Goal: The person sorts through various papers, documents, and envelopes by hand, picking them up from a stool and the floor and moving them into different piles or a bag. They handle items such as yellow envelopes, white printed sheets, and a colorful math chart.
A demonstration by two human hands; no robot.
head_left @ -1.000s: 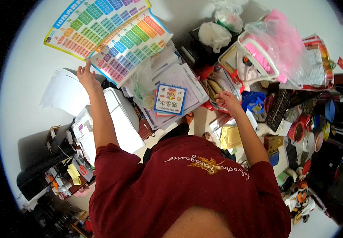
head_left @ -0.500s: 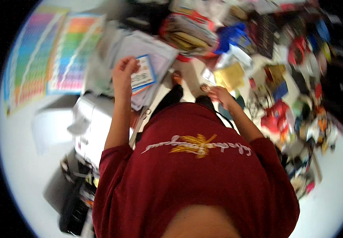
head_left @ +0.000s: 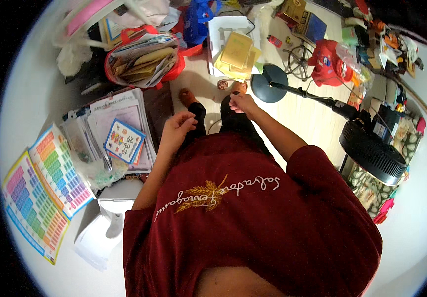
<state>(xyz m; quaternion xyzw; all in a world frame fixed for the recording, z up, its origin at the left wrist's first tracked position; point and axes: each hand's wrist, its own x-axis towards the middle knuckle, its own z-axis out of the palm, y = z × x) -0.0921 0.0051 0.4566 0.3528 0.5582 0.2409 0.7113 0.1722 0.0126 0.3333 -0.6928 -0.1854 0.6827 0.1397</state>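
My left hand [head_left: 178, 130] hangs in front of my left leg with its fingers loosely curled, and nothing shows in it. Beside it, on the left, a blue-bordered picture book [head_left: 124, 140] lies on a stack of papers [head_left: 146, 114]. My right hand [head_left: 243, 104] is closed in a fist over my right leg, just above the foot, and no object is visible in it. Beyond that hand, yellow envelopes [head_left: 237, 50] lie over a white box [head_left: 227, 24].
A red bag [head_left: 146, 57] full of papers stands at the far left. On the right are a black standing fan [head_left: 373, 153], its round base [head_left: 269, 84] and a red bag [head_left: 324, 62]. Colourful charts [head_left: 50, 185] hang at left, near a white appliance [head_left: 117, 198].
The view has swung rightward and become sharp. My left hand has moved away from the picture book toward my leg. My right hand has come closer to the left.
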